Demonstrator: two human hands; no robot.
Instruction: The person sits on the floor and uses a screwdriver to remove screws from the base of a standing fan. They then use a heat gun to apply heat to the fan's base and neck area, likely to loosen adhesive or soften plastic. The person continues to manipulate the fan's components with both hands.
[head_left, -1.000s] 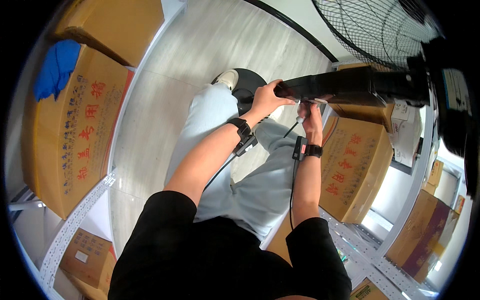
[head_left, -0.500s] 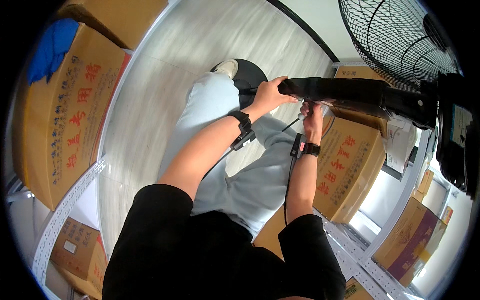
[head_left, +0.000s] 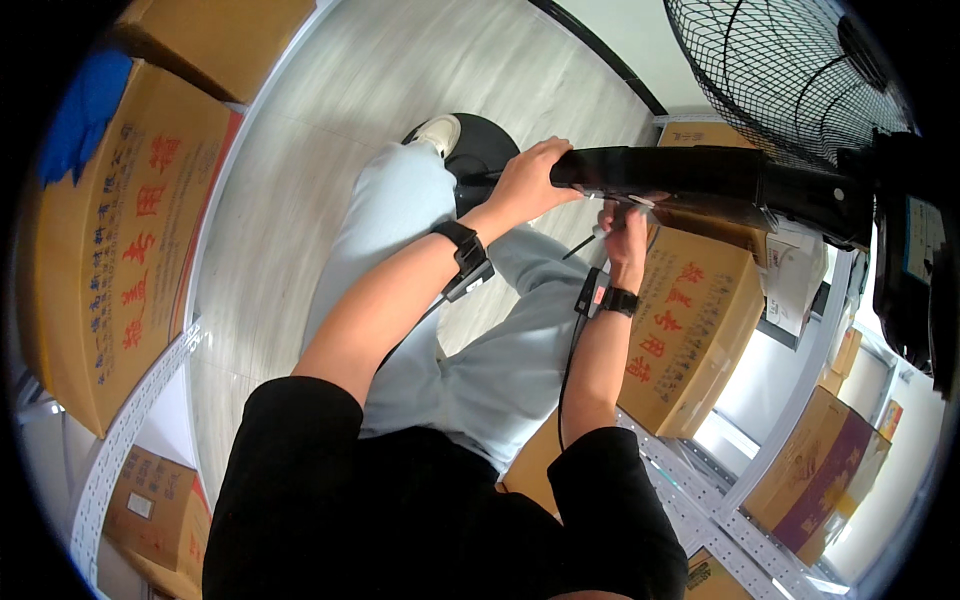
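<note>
The long black housing of a standing fan [head_left: 665, 185] stretches across the upper right, joined to the black fan head behind its wire guard [head_left: 765, 65]. My left hand [head_left: 530, 180] is closed round the housing's left end, thumb below and fingers on top. Just under the housing, my right hand [head_left: 627, 240] is closed with its fingers curled. Out of it sticks a thin dark rod with a pale collar [head_left: 585, 241], pointing down and left; the rest is hidden in the hand. A round black base [head_left: 485, 145] lies on the floor beside my shoe [head_left: 440, 133].
Large cardboard boxes [head_left: 140, 240] stand on a white metal shelf [head_left: 130, 425] at left, with a blue cloth [head_left: 82, 120] over one. Another carton [head_left: 690, 330] sits close to my right forearm. Perforated shelving [head_left: 690, 490] and more boxes [head_left: 820, 465] fill the right side.
The view has shifted slightly. My left hand still grips the housing's end. My right hand has turned a little and sits closer to the housing's underside.
</note>
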